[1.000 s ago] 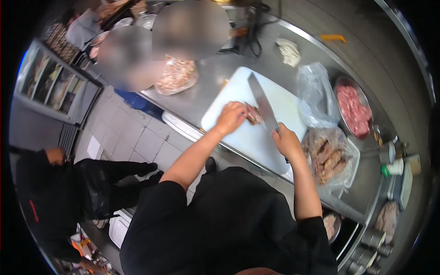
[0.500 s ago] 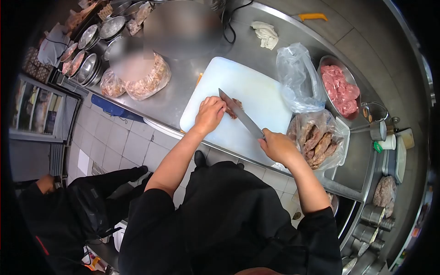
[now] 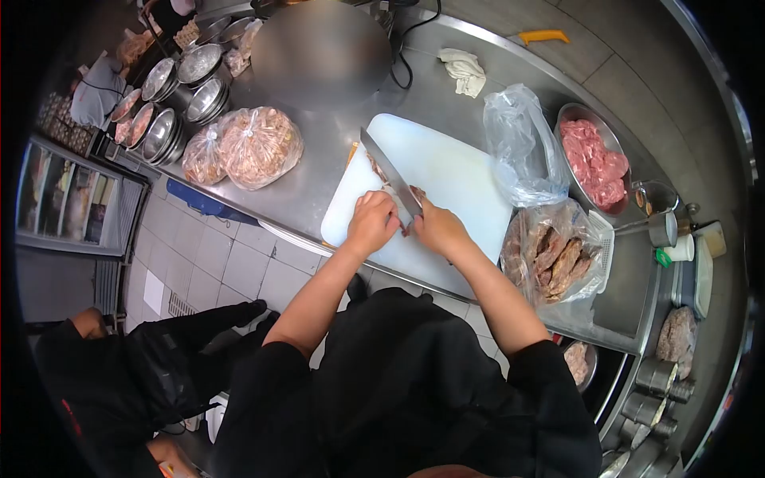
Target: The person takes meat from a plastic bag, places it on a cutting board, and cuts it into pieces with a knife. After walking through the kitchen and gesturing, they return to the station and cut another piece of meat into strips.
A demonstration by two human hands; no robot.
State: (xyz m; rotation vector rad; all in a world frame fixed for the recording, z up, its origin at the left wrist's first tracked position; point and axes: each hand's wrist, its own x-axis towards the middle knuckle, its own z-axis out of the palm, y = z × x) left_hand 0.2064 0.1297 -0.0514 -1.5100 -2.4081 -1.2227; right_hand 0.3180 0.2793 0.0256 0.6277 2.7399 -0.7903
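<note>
A white cutting board (image 3: 454,171) lies on the steel counter. My right hand (image 3: 439,231) is closed on the handle of a large knife (image 3: 388,169), its blade slanting up to the left across the board. My left hand (image 3: 373,222) rests on the board left of the blade, fingers bent by a small piece of dark meat (image 3: 405,229); whether it grips the meat is unclear. More brown meat (image 3: 378,170) lies along the blade's left side. To the right, an open plastic bag (image 3: 562,267) holds long pieces of browned meat.
A bowl of raw pink meat (image 3: 594,163), a clear plastic bag (image 3: 522,147) and a white cloth (image 3: 462,72) stand around the board. Tied bags of food (image 3: 259,147) and steel bowls (image 3: 162,135) are at left. Another person in black (image 3: 119,370) is at lower left.
The knife and my right hand have moved left and toward me. My left hand has shifted lower on the board. Meat now shows left of the blade, and the view has shifted slightly.
</note>
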